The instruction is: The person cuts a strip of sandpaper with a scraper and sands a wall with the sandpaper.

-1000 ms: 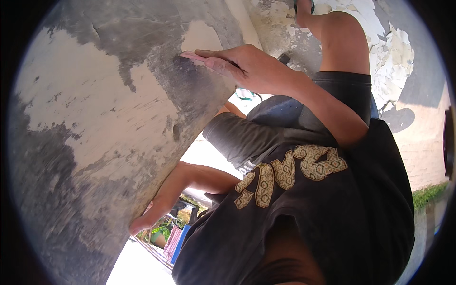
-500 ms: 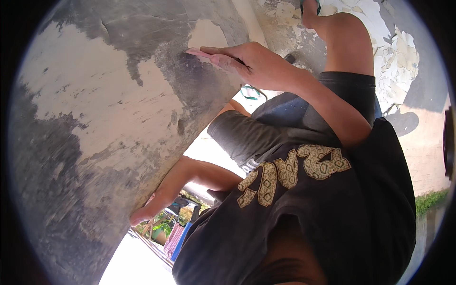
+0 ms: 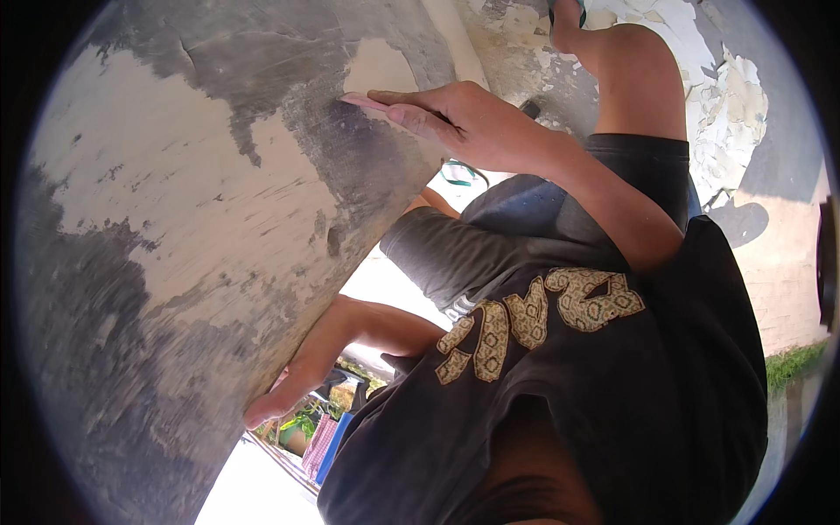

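A large grey surface [image 3: 289, 210] with pale worn patches fills the left side. Against its upper part, my right hand [image 3: 464, 122] pinches a thin, flat pinkish piece [image 3: 363, 101] between fingers and thumb. The tip of that piece meets the grey area beside a pale patch; its exact kind is unclear. A short dark stub [image 3: 530, 108] shows past my right wrist, and I cannot tell whether it belongs to the held piece. Lower down, my left hand [image 3: 284, 394] rests at the edge of the surface with a digit stretched out; its other fingers are partly hidden.
White peeled flakes [image 3: 731, 114] cover the ground at the upper right, close to my bent knee [image 3: 643, 79]. Beyond the surface's lower edge are a pink checked cloth [image 3: 320, 446], a blue item [image 3: 335, 448] and some plants. Grass [image 3: 792, 372] grows along the right.
My left hand sits slightly lower and farther right in the picture. My right hand keeps nearly the same place, still pinching the pinkish piece. The view has shifted a little.
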Demonstrator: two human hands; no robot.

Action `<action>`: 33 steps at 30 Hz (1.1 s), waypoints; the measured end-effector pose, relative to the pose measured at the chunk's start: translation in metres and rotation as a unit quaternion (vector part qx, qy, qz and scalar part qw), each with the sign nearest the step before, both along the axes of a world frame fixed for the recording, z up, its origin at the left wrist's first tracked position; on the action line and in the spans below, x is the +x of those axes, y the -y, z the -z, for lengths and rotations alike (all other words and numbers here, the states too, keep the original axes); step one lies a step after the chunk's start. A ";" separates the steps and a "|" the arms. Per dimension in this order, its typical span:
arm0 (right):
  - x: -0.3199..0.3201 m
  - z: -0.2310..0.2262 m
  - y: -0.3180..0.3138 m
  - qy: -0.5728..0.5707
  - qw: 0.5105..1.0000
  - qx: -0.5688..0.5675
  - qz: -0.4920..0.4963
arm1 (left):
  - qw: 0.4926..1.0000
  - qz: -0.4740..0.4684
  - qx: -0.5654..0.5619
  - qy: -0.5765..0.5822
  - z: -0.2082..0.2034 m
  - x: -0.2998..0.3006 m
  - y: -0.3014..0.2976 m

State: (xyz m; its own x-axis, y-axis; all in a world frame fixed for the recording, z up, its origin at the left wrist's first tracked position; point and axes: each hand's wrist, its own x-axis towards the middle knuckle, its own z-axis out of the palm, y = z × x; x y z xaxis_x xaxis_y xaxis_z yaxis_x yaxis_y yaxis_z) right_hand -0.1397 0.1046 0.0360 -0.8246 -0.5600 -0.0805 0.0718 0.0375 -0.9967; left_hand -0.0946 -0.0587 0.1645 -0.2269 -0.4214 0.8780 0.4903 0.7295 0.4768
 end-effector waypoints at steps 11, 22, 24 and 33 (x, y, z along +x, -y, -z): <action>-0.001 -0.010 0.009 -0.096 0.985 -0.095 0.103 | 1.000 -0.012 -0.016 -0.007 -0.006 0.008 -0.001; 0.007 -0.005 0.009 -0.018 1.000 -0.015 0.018 | 1.000 -0.018 -0.022 0.004 -0.004 0.009 -0.001; 0.004 -0.008 0.010 -0.159 0.975 -0.114 0.106 | 1.000 -0.022 -0.022 -0.002 -0.005 0.009 -0.001; 0.011 -0.012 0.008 -0.026 0.992 -0.079 0.092 | 1.000 -0.021 -0.021 0.004 -0.005 0.008 -0.002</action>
State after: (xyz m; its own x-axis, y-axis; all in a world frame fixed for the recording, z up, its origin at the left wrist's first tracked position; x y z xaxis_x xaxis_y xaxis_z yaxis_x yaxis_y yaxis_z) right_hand -0.1290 0.0962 0.0478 -0.9146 -0.4022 0.0414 0.0114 -0.1278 -0.9917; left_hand -0.0864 -0.0565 0.1690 -0.2169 -0.3930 0.8936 0.4559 0.7686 0.4488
